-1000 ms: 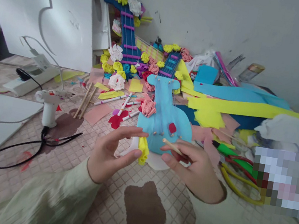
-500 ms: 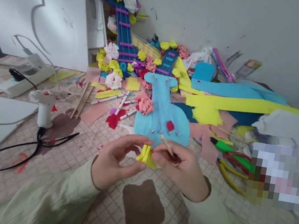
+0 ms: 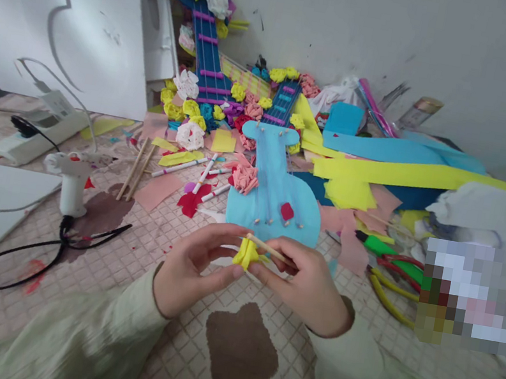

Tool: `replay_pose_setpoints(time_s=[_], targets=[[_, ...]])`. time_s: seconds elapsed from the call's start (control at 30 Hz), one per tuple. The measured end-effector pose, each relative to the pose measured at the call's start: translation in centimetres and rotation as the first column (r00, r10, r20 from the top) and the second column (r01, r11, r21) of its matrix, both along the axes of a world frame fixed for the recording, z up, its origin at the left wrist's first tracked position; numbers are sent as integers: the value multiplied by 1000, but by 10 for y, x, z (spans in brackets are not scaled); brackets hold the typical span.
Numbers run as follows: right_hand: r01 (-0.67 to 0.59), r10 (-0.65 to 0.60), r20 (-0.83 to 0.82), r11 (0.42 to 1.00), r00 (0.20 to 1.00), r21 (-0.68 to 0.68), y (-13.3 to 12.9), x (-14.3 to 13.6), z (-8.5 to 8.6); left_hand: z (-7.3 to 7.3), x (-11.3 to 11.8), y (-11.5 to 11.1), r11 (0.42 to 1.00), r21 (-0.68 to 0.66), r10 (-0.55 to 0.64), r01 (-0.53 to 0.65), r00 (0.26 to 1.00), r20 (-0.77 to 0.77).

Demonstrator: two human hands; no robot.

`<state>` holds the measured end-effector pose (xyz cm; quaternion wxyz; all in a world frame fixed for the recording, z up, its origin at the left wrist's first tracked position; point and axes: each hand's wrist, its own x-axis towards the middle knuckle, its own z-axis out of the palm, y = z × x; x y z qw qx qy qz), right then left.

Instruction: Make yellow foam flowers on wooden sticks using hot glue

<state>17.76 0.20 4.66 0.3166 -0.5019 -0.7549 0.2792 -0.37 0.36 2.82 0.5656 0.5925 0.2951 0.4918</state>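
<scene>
Between my hands is a small folded piece of yellow crepe paper. My left hand pinches it from the left with thumb and fingers. My right hand grips a thin wooden stick, whose tip lies at the top of the yellow paper; its thumb and fingertips also touch the paper's right side. Just beyond my hands lies a light-blue guitar-shaped cutout with strings, a red patch and a pink paper flower on its left edge.
A white glue gun with a looped black cable stands at left, near a power strip. Wooden sticks and paper scraps lie beside it. Dark-blue guitars with paper flowers lean at the back. Green-handled pliers lie at right.
My right hand has turned the stick flatter, its tip moving left onto the top of the yellow paper. The paper looks more gathered. My left hand has hardly moved.
</scene>
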Motion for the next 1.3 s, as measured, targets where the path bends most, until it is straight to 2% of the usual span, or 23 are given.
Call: replay_pose_setpoints(time_s=[0.33, 0.57, 0.8, 0.9, 1.1, 1.3], targets=[[-13, 13, -20, 1000, 1000, 9, 1, 1, 0, 0, 0, 0, 997, -59, -52, 47, 996, -69], [-114, 114, -3, 993, 993, 13, 1, 2, 0, 2, 0, 4, 991, -99, -105, 90, 982, -155], [-152, 152, 8, 988, 988, 32, 2, 2, -1, -3, 2, 2, 999, 34, -29, 42, 951, -307], [-125, 125, 16, 991, 992, 41, 2, 1, -1, -5, 2, 2, 1000, 8, -13, 16, 957, -289], [32, -30, -44, 998, 999, 48, 1, 6, 1, -3, -1, 3, 985, -173, -49, 26, 991, -127], [-22, 28, 178, 999, 984, -34, 3, 18, 9, -3, 0, 4, 981, -194, -16, -21, 982, -186]])
